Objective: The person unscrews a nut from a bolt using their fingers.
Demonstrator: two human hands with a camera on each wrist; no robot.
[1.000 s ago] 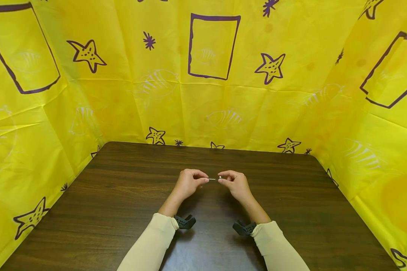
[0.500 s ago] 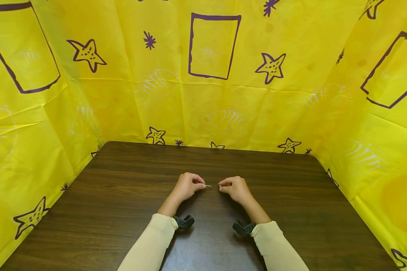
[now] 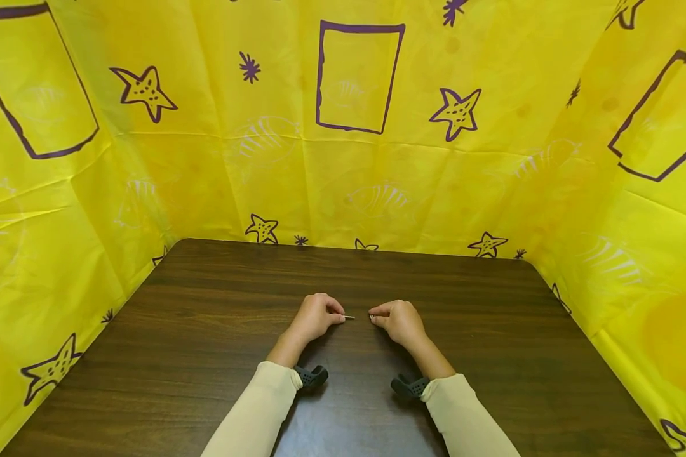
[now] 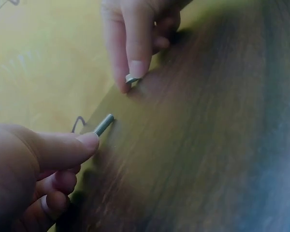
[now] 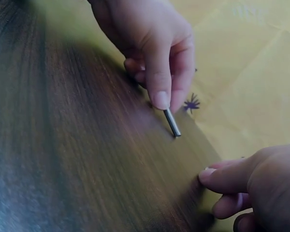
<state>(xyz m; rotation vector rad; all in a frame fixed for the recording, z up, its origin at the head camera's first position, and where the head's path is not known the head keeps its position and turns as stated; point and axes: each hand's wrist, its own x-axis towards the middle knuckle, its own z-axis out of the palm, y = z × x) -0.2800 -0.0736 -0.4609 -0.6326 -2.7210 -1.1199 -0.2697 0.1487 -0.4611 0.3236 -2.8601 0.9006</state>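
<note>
My left hand (image 3: 316, 316) pinches a silver bolt (image 4: 105, 124) between thumb and finger. The bolt's threaded end sticks out toward the right hand; its other end is hidden in the grip. Across a small gap, my right hand (image 3: 401, 322) holds a small silver nut (image 4: 130, 79) at the fingertips. Only part of the nut shows in the left wrist view, and in the right wrist view the thumb covers nearly all of it. Bolt and nut are apart, roughly facing each other above the table.
A dark wood-grain table (image 3: 217, 355) lies beneath both hands, with rounded far corners. Yellow cloth (image 3: 286, 171) printed with purple starfish and frames hangs around its back and sides. A dark wrist-worn strap (image 3: 312, 377) sits by the left sleeve, and another strap (image 3: 410, 386) by the right.
Both hands have come lower in the head view, toward the person. The gap between bolt and nut has grown a little. Each hand keeps its grip.
</note>
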